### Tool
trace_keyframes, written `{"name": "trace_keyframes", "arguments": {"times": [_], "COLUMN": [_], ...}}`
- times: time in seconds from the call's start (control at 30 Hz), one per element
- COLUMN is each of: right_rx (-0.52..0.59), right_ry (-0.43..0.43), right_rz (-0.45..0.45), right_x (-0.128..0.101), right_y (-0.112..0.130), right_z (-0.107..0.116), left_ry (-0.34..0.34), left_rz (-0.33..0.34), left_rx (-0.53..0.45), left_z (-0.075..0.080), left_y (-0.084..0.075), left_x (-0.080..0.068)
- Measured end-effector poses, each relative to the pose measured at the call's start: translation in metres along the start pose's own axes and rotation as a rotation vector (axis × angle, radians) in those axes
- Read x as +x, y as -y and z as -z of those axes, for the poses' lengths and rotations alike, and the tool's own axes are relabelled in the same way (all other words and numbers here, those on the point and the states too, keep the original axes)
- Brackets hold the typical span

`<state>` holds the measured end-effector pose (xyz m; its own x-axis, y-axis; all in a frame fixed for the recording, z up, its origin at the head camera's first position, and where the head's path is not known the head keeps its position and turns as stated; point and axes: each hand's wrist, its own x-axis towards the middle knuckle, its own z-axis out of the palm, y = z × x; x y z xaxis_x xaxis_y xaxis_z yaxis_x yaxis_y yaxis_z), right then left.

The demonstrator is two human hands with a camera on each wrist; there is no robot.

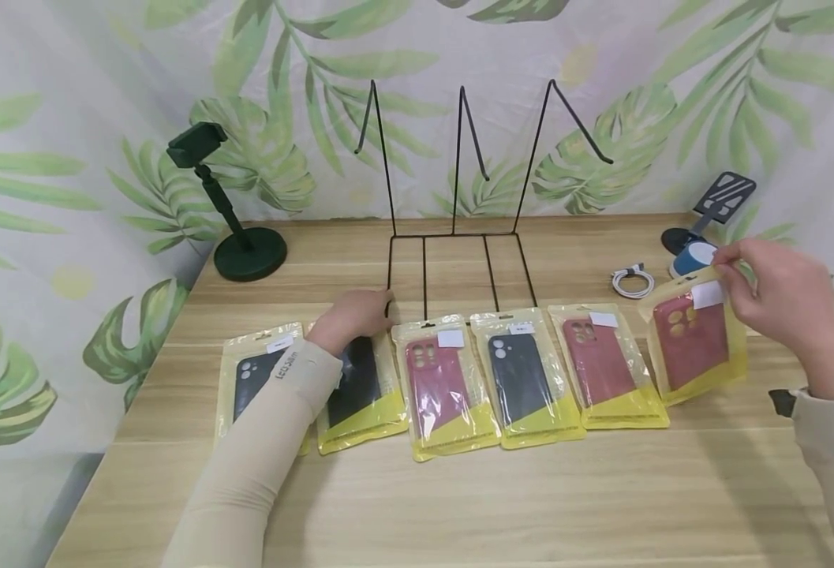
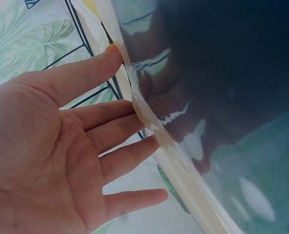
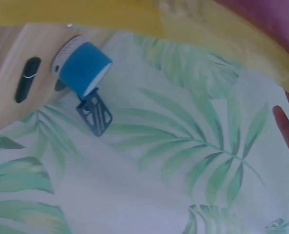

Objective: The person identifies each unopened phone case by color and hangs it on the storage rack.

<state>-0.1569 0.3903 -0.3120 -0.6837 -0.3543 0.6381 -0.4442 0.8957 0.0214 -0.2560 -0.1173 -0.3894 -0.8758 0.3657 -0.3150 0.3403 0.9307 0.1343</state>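
A red phone case in a clear-and-yellow pouch (image 1: 693, 339), tilted up off the wooden table, top edge raised. A black phone case pouch (image 1: 356, 390) lies flat.

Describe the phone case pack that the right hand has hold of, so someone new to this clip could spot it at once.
On the wooden table, in front of the black wire rack, six bagged phone cases lie in a row. The rightmost pack holds a red case in a clear bag with a yellow bottom. Unlike its flat neighbours, it is tilted up off the table, pinched at its top by the right hand.
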Motion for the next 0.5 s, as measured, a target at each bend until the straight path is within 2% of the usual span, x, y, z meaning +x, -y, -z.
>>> {"name": "trace_keyframes", "arguments": {"times": [0.07,0.17,0.4,0.5], "right_rx": [0.009,0.025,0.055,0.067], "right_ry": [-0.058,-0.122,-0.154,-0.198], "right_rz": [0.067,0.114,0.13,0.132], "right_x": [0.003,0.01,0.039,0.054], "right_y": [0.003,0.008,0.026,0.031], "right_z": [0.0,-0.001,-0.002,-0.006], "left_ry": [-0.001,0.002,-0.003,0.0], "left_rz": [0.005,0.013,0.007,0.015], "left_rx": [0.001,-0.002,0.015,0.01], "left_z": [0.0,0.001,0.002,0.001], "left_y": [-0.001,-0.002,-0.003,-0.003], "left_x": [0.0,-0.001,-0.003,-0.003]}}
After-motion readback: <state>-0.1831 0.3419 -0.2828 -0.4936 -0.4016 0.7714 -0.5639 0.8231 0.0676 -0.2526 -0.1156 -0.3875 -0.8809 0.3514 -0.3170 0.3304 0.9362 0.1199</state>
